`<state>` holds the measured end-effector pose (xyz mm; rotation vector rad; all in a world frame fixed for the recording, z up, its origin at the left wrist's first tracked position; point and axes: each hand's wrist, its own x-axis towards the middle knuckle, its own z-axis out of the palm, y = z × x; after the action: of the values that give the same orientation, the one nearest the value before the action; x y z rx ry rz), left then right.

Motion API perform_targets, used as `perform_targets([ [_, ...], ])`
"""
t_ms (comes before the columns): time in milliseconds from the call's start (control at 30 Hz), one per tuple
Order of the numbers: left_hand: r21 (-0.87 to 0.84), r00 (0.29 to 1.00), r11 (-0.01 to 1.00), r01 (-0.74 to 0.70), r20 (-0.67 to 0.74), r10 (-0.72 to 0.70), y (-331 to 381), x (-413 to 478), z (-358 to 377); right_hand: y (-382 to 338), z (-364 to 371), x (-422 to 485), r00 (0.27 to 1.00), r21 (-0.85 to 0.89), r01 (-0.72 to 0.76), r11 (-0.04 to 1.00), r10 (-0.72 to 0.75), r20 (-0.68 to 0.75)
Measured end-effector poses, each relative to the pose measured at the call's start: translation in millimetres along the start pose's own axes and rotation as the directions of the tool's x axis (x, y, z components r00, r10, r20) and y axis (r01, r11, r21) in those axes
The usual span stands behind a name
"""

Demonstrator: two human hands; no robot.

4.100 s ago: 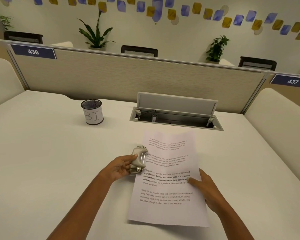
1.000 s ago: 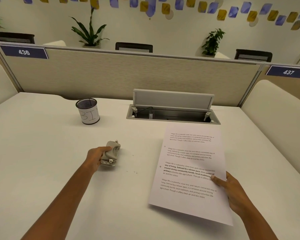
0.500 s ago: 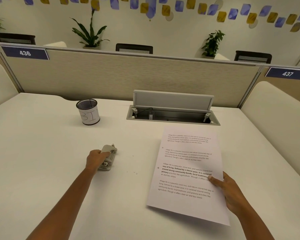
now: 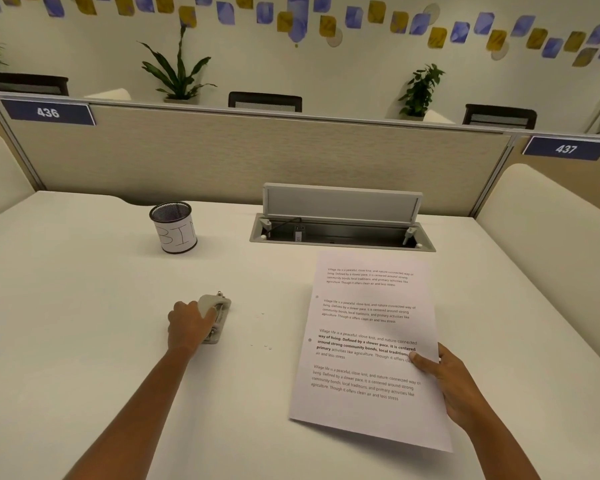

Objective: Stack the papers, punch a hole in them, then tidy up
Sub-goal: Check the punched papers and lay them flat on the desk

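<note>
Fingers (image 4: 208,315) of the left hand (image 4: 187,327) wrapped the hole punch (image 4: 219,315) resting on the desk (image 4: 84,323).
Right hand (image 4: 454,386) pinched the punched papers (image 4: 368,344), lifted slightly, right of scattered paper dots (image 4: 266,347).

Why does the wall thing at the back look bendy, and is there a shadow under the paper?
Head view: the wide lens bows the partition; a soft shadow lies under the near edge of the papers held by the right hand; the small print is slightly blurred; light is even, no glare.
</note>
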<state>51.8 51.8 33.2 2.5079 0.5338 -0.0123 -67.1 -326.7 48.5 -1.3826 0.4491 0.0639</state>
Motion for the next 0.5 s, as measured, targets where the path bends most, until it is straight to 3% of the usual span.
perform_targets([
  [133,0.076,0.989,0.996,-0.051,-0.134,0.061,8,-11,0,1,0,-2,1.0,-0.011,0.014,1.0,-0.014,-0.008],
  [267,0.025,0.909,0.947,-0.321,-0.274,0.315,38,-34,9,-1,-2,-3,0.999,-0.007,0.03,1.0,-0.03,-0.01],
  [333,-0.199,0.909,0.89,-0.41,-0.174,0.38,56,-52,17,-1,-3,-4,0.999,-0.007,0.042,0.999,-0.042,-0.012],
  [400,-0.402,0.927,0.858,-0.32,0.056,0.372,73,-69,27,-2,-3,-4,0.998,-0.009,0.056,0.998,-0.057,-0.006],
  [500,-0.513,0.877,0.842,-0.166,0.315,0.364,89,-86,40,-5,-3,-5,0.996,-0.015,0.088,0.996,-0.088,0.001],
])
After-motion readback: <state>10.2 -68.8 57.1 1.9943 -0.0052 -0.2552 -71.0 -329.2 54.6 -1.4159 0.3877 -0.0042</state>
